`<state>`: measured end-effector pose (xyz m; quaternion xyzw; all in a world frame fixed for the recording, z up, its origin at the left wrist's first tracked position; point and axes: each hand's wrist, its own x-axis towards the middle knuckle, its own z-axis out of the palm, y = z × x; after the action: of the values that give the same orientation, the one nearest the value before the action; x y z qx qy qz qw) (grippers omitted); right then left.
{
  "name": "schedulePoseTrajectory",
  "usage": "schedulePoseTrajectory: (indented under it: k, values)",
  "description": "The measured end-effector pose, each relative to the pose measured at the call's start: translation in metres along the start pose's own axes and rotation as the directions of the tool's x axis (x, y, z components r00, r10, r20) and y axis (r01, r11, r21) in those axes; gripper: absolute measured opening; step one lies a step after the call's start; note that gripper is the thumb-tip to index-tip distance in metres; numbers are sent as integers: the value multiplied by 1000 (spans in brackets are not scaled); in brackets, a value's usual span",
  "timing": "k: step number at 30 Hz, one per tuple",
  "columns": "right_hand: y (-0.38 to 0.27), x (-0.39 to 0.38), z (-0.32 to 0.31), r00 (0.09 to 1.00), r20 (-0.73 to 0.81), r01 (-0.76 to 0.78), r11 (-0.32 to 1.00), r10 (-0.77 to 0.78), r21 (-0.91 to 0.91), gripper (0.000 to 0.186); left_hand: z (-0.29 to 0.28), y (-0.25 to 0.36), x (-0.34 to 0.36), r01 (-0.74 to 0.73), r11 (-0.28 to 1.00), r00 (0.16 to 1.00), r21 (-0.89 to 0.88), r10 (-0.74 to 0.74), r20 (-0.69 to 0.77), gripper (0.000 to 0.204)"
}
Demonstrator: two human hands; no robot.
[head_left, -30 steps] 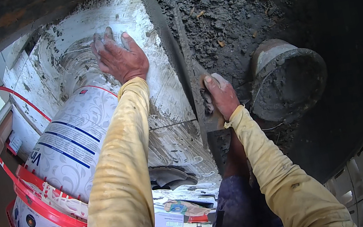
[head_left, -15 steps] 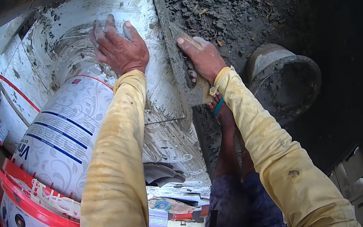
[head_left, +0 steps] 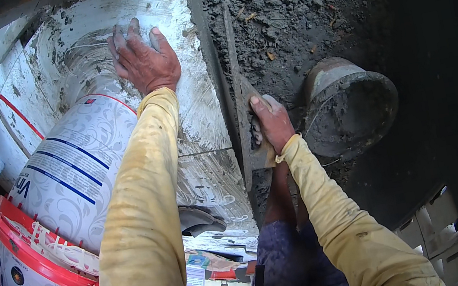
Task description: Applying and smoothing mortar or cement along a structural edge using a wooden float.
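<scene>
My left hand (head_left: 147, 65) rests with its fingers spread on a white, smeared slab (head_left: 195, 115). My right hand (head_left: 273, 121) grips the handle of a wooden plastering float (head_left: 237, 74), fingers wrapped through it. The float stands on edge, its long thin board running alongside the slab's right edge (head_left: 205, 43); a narrow dark gap shows between them along part of the length. Part of the handle is hidden behind my right fingers.
Dark, lumpy mortar (head_left: 285, 10) lies beyond the float. A mortar-stained bucket (head_left: 352, 112) sits tipped right of my right hand. Two patterned paint pails with red rims stand left, the upper pail (head_left: 71, 171) near my left forearm. A dark shoe-like object (head_left: 198, 220) lies by the slab.
My right hand has drawn the float nearer to me and slightly right, off the slab's edge. The left hand stays spread on the slab, shifted slightly in view.
</scene>
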<state>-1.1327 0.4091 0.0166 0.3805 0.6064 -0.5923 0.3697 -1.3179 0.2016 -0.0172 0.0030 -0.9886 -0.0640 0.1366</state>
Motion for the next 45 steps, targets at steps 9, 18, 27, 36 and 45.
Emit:
schedulePoseTrajectory:
  k: [9,18,27,36,45]
  values:
    - [-83,122,3,984,30,179,983,-178,-30,74,6,7,-3,14,1000,1000,-9,-15,-9,48]
    - [-34,47,17,997,-53,59,996,-62,-71,75,7,8,-3,8,1000,1000,7,-8,-12,51]
    - [-8,-24,17,981,124,-141,989,146,-46,58,8,7,-3,-5,1000,1000,5,5,-25,50]
    - [30,-149,23,981,121,-148,987,154,-61,55,7,2,-4,-6,1000,1000,-1,6,-25,49]
    - [-51,-16,15,992,37,-126,923,121,364,42,8,-1,-4,-7,1000,999,3,7,-34,50]
